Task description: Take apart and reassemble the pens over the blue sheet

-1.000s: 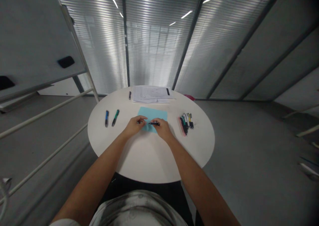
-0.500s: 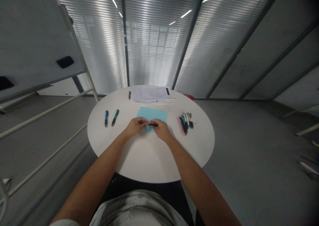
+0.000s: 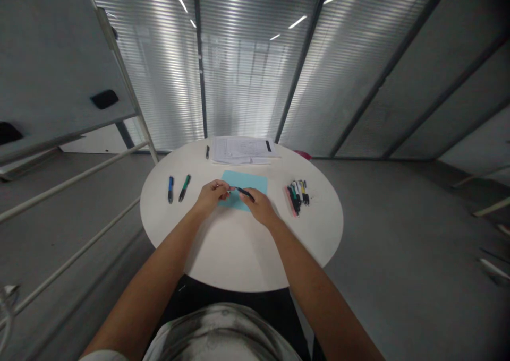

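Observation:
A black pen (image 3: 246, 194) is gripped in my right hand (image 3: 261, 206), its thin end pointing left and slightly away from me. My left hand (image 3: 211, 196) is closed in a pinch just beside that thin end. Whatever its fingertips hold is too small to make out. Both hands are above a light blue sheet (image 3: 249, 180), whose near part they cover. Left of my left hand, a green and black pen (image 3: 184, 188) and a blue and black pen (image 3: 170, 189) lie apart on the white round table (image 3: 239, 249).
On the right lies a bunch of pens and markers (image 3: 297, 195) beside a pink strip-like item (image 3: 290, 202). Printed papers (image 3: 241, 150) and a small dark pen (image 3: 207, 152) rest at the far side. A whiteboard frame (image 3: 141, 122) stands to the left.
My hands have drawn slightly apart, the left moving up and left. The pen in my right hand has tilted and now shows more of its length, with the thin end exposed.

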The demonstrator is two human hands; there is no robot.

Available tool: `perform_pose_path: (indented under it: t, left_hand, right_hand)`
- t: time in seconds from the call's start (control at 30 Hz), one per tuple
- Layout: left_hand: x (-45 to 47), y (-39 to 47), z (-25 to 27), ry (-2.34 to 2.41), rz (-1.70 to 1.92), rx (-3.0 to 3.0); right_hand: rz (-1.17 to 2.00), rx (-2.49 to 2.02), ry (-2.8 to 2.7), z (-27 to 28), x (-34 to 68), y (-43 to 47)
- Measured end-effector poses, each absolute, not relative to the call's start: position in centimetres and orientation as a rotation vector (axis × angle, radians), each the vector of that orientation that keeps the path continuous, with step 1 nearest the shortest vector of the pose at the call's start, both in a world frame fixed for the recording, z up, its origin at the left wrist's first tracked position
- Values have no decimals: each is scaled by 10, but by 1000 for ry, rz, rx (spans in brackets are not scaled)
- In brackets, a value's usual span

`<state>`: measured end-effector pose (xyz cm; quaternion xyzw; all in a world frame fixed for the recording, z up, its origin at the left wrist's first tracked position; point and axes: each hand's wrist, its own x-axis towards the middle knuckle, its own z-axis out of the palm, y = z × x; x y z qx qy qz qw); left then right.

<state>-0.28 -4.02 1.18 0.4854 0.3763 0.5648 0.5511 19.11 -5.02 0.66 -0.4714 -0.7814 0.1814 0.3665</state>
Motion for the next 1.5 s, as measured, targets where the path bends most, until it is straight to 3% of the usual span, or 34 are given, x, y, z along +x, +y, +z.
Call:
perform_pose_path:
  t: [1.5]
  left_hand:
    - [-3, -47, 17, 995, 1186, 1202]
  right_hand:
    - [159, -1452, -2136, 18, 192, -58]
